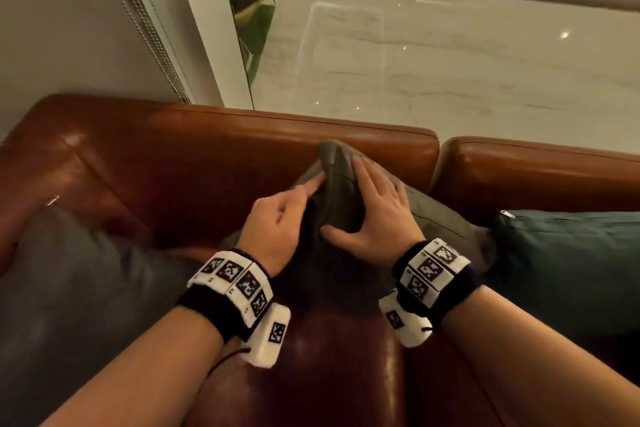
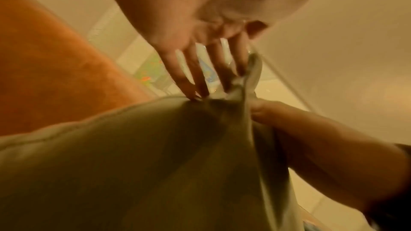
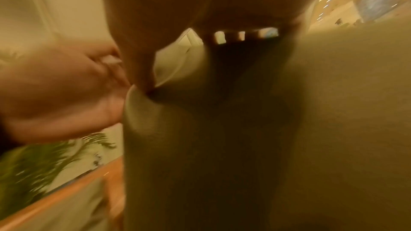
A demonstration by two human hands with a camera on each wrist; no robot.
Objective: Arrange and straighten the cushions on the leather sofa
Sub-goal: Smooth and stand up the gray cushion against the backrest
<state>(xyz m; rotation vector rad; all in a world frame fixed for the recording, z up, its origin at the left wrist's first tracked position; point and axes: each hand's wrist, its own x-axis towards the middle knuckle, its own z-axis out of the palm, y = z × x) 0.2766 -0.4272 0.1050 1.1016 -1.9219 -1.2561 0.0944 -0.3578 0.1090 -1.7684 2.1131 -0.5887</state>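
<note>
Middle cushion (image 1: 429, 215) upright against the sofa (image 1: 242, 135) backrest, a second cushion (image 1: 69, 274) at the left end, a third cushion (image 1: 568, 263) touching its right side.

No readable text, brand, number or sign anywhere. Only black-and-white square marker patterns, coded rather than lettered, printed on white blocks of the left wristband (image 1: 239, 282) at about 7 o'clock in the head view and of the right wristband (image 1: 431, 270) at about 4 o'clock. Nothing legible on either. Both wrist views too blurred for any lettering.
</note>
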